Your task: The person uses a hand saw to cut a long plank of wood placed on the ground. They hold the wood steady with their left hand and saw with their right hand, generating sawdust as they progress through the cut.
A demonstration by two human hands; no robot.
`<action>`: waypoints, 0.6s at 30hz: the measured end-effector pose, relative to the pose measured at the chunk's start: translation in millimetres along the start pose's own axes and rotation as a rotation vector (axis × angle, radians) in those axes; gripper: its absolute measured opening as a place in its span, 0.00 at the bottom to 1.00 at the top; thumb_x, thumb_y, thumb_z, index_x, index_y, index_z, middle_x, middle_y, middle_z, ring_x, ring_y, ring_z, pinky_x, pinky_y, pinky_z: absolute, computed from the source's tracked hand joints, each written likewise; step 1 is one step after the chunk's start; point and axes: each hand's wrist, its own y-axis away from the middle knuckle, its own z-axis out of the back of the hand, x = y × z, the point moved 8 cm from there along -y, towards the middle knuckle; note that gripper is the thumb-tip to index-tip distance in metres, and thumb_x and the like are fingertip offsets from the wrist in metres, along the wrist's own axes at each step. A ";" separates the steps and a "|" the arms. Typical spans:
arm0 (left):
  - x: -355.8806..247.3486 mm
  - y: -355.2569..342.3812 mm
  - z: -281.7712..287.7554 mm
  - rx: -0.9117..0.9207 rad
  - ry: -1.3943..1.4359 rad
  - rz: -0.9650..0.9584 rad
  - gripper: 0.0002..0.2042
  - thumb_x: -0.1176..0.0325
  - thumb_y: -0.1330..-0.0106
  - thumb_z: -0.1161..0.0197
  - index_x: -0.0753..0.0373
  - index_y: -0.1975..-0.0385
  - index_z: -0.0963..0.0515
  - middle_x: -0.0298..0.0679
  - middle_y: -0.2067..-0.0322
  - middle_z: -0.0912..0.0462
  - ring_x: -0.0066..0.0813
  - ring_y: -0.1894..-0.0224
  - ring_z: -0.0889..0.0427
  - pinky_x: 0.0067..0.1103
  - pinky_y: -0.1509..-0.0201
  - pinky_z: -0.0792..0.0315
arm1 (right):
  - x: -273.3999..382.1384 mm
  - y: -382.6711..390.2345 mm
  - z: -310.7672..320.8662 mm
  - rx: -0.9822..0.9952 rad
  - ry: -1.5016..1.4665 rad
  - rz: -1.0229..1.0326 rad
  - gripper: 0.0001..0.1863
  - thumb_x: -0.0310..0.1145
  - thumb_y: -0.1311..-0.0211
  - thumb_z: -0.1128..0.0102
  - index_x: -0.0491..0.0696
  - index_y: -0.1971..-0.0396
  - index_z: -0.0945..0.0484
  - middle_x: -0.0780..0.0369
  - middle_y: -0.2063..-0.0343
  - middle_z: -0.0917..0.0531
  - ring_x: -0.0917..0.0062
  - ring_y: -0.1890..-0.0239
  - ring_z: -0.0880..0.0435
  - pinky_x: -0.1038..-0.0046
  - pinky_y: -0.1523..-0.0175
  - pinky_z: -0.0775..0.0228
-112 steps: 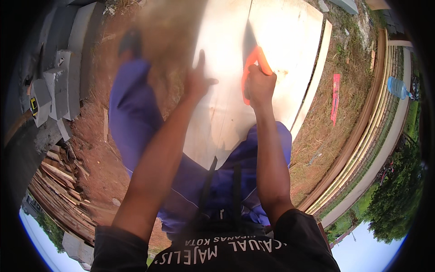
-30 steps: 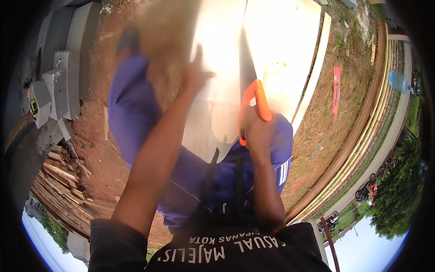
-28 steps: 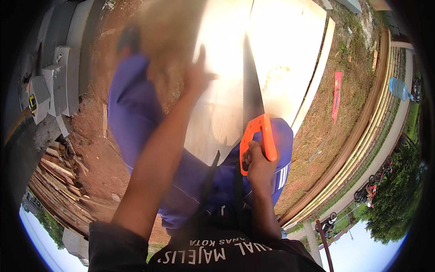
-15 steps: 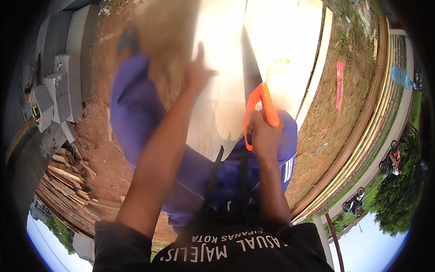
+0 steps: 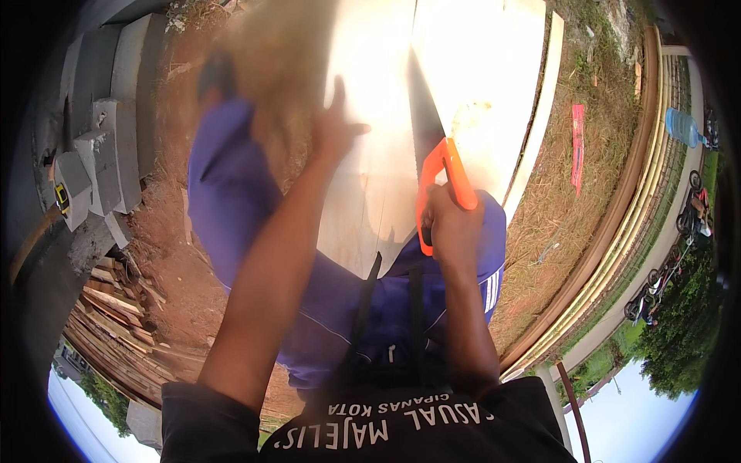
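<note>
My right hand point(image 5: 454, 220) is wrapped round the orange handle of a hand saw point(image 5: 461, 176). The saw's dark blade points away from me over a pale wooden board point(image 5: 370, 185), along a line in the wood. Strong glare whitens the far part of the board, so the blade's tip and any cut are hard to make out. My left hand point(image 5: 336, 127) rests flat on the board's left side, thumb and fingers apart, a short way left of the blade. My legs in blue trousers are on either side of the board's near end.
Grey concrete blocks point(image 5: 116, 154) stand at the left, with a yellow tape measure point(image 5: 62, 197) on one. Stacked timber point(image 5: 116, 316) lies at the lower left. On the right are a red strip point(image 5: 577, 147) on dry grass, long poles point(image 5: 617, 255) and a blue water jug point(image 5: 683, 127).
The saw and my right hand have barely shifted. My left hand stays on the board. Motorbikes on the road at the right have moved farther up the picture.
</note>
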 end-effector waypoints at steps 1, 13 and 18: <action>-3.7 1.2 -1.5 -0.019 -0.049 -0.006 0.63 0.61 0.47 0.16 0.34 0.18 0.61 0.70 0.38 0.35 0.64 0.32 0.31 0.41 0.28 0.34 | -7.8 32.5 16.6 -0.037 -0.072 -0.032 0.09 0.23 0.37 0.42 0.44 0.78 0.26 0.66 0.86 0.28 0.82 0.87 0.30 0.75 0.78 0.36; 0.9 5.1 -4.2 0.055 0.115 0.002 0.61 0.61 0.45 0.17 0.35 0.18 0.60 0.70 0.40 0.32 0.62 0.37 0.26 0.41 0.30 0.33 | 28.4 -64.0 -28.1 -0.095 0.078 -0.066 0.13 0.31 0.38 0.43 0.46 0.81 0.31 0.68 0.83 0.29 0.83 0.81 0.33 0.75 0.75 0.40; -3.3 -2.0 0.6 -0.044 0.029 -0.039 0.62 0.62 0.46 0.17 0.35 0.18 0.60 0.71 0.40 0.33 0.64 0.35 0.28 0.41 0.30 0.33 | -6.5 47.6 23.0 -0.028 -0.048 -0.026 0.09 0.25 0.37 0.41 0.44 0.77 0.27 0.66 0.87 0.29 0.83 0.87 0.30 0.76 0.79 0.38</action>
